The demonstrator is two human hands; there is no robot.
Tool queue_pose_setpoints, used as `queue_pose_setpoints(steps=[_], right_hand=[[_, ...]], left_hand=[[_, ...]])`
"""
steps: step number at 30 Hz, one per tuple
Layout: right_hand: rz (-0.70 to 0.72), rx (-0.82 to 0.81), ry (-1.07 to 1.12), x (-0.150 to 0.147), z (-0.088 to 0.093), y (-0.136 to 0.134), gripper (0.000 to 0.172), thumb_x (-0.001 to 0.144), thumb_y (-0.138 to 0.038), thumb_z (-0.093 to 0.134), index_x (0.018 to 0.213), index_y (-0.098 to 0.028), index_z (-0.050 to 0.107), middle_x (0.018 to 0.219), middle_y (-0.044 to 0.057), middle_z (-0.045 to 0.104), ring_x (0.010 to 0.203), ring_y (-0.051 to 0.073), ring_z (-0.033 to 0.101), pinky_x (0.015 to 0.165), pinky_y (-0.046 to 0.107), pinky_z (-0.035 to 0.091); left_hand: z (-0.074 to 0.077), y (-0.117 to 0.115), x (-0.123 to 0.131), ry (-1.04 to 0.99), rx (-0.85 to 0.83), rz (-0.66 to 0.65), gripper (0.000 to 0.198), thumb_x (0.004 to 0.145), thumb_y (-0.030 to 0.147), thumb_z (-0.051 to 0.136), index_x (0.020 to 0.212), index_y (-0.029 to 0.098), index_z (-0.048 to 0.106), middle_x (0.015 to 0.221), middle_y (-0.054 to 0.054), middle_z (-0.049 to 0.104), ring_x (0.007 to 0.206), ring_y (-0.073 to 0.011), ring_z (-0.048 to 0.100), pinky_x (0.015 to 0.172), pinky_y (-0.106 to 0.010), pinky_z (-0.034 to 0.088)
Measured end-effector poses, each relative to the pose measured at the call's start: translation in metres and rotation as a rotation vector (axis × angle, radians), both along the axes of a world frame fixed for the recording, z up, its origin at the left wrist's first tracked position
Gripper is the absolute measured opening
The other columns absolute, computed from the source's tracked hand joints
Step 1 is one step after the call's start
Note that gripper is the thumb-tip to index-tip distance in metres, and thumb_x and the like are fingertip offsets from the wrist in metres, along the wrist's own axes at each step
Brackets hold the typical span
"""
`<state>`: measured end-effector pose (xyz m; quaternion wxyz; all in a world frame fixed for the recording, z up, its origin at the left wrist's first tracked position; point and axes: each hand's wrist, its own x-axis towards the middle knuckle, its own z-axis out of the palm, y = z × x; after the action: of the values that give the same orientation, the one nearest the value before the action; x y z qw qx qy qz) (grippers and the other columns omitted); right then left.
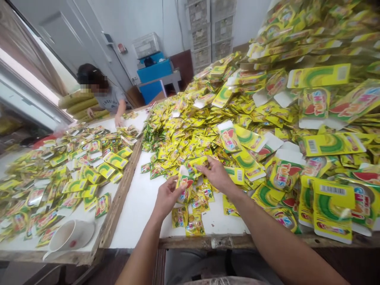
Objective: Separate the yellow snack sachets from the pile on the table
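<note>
By the table edge (178, 242), left hand (166, 197) grips carton (184, 183), right hand (217, 175) pinches sachet (196, 161).

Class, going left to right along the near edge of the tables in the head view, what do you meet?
White cup → wooden rail between the tables → left hand → small carton it holds → right hand → stack of flat cartons.
</note>
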<state>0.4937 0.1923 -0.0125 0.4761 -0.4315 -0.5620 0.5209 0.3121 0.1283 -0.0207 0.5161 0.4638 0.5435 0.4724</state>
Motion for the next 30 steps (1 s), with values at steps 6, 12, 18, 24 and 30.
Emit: queue_pose_setpoints(steps=[6,12,18,24,30], right_hand=[[0.129,0.091,-0.350,0.007,0.002,-0.001,0.031,0.066,-0.042,0.068,0.086,-0.019,0.066,0.088,0.006,0.067,0.086,0.025,0.060,0.078,0.037,0.045],[0.001,0.170,-0.223,-0.003,-0.004,-0.002,0.025,0.071,-0.043,0.063,0.077,-0.019,0.061,0.070,-0.003,0.056,0.065,0.014,0.051,0.062,0.026,0.040],[0.005,0.232,-0.278,-0.010,-0.008,-0.006,0.023,0.072,-0.041,0.065,0.078,-0.019,0.066,0.077,0.002,0.063,0.075,0.018,0.056,0.070,0.031,0.043],[-0.067,0.296,-0.308,-0.010,-0.007,-0.010,0.012,0.072,-0.032,0.067,0.079,-0.021,0.066,0.076,0.003,0.064,0.079,0.019,0.058,0.082,0.037,0.042],[0.015,0.153,-0.129,-0.011,-0.011,-0.009,0.024,0.066,-0.039,0.070,0.078,-0.020,0.062,0.084,0.002,0.061,0.076,0.016,0.059,0.076,0.032,0.046]], left_hand=[[-0.001,-0.003,-0.005,0.066,-0.029,0.046,0.038,0.065,0.035,0.075,0.096,0.015,0.065,0.091,-0.007,0.072,0.084,-0.0207,0.065,0.069,-0.027,0.051],[0.004,-0.002,0.004,-0.003,-0.080,0.055,0.041,0.061,0.035,0.077,0.096,0.016,0.067,0.080,-0.004,0.072,0.064,-0.0161,0.065,0.055,-0.023,0.050],[0.003,0.003,0.008,-0.162,-0.134,0.148,0.041,0.054,0.033,0.081,0.089,0.015,0.068,0.068,-0.003,0.072,0.051,-0.0140,0.063,0.051,-0.024,0.049],[0.003,0.003,0.007,-0.264,-0.135,0.144,0.037,0.056,0.028,0.081,0.086,0.014,0.067,0.069,-0.004,0.072,0.059,-0.0149,0.066,0.059,-0.024,0.051],[0.005,0.001,0.001,-0.285,-0.145,0.175,0.037,0.053,0.030,0.082,0.083,0.014,0.068,0.067,-0.003,0.072,0.058,-0.0168,0.067,0.058,-0.026,0.052]])
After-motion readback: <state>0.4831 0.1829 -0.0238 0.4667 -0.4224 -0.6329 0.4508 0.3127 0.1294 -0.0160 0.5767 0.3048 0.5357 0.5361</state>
